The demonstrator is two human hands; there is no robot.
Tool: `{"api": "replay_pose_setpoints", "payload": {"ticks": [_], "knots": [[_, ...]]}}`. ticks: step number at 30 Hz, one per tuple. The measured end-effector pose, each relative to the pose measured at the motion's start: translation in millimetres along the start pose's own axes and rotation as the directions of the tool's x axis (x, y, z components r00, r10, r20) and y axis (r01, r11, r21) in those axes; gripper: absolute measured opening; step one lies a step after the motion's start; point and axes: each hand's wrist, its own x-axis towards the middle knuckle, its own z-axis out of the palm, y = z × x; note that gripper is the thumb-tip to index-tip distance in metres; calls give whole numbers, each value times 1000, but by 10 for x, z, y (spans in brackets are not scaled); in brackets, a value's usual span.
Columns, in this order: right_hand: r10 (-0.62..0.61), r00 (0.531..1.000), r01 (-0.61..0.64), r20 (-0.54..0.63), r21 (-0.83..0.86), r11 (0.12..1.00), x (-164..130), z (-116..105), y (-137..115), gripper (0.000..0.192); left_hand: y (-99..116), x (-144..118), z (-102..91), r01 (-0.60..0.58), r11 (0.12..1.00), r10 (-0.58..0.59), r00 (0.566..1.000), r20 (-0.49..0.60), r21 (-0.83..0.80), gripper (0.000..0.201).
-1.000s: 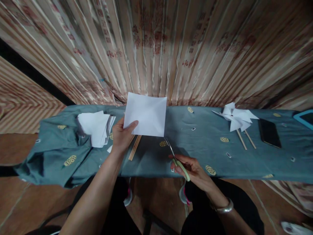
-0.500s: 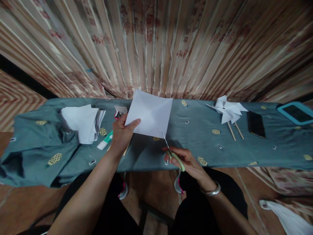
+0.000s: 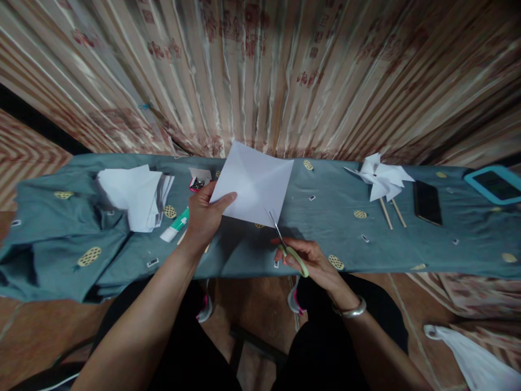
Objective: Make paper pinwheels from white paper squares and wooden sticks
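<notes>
Left hand [image 3: 203, 217] pinching one creased white square sheet [image 3: 254, 182] at its left corner, held above cloth-covered table [image 3: 407, 244]. Right hand [image 3: 313, 263] gripping one pair of scissors [image 3: 285, 244], blade tips at near corner; cutting apparently barely begun. Two finished pinwheels [image 3: 380, 182] far right; one paper stack [image 3: 136, 195] left, uncut.

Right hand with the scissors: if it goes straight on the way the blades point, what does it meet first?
The right hand aims the scissors up and slightly left; their tips already sit at the lower corner of the white paper square held up in the left hand. That paper comes first, though depth is hard to judge.
</notes>
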Motion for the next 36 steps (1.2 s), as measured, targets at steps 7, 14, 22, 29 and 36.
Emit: {"api": "replay_pose_setpoints", "payload": {"ticks": [7,14,22,29,36], "knots": [[-30,1000,30,5,-17,999,10,-2,4,47,-37,3,6,18,1000,-18,1000,6,19,32],[-10,1000,11,16,-30,1000,-2,-20,-6,50,-20,-7,24,9,999,-8,1000,-9,46,32],[-22,1000,22,17,-2,1000,-11,-39,13,47,-1,-2,24,0,999,0,1000,-18,32,28],[-11,999,11,36,17,1000,-3,-42,5,46,26,-23,42,9,999,-8,1000,-12,32,27],[5,999,-6,34,31,999,-4,-27,13,47,-20,-16,32,8,1000,-9,1000,3,26,30]]}}
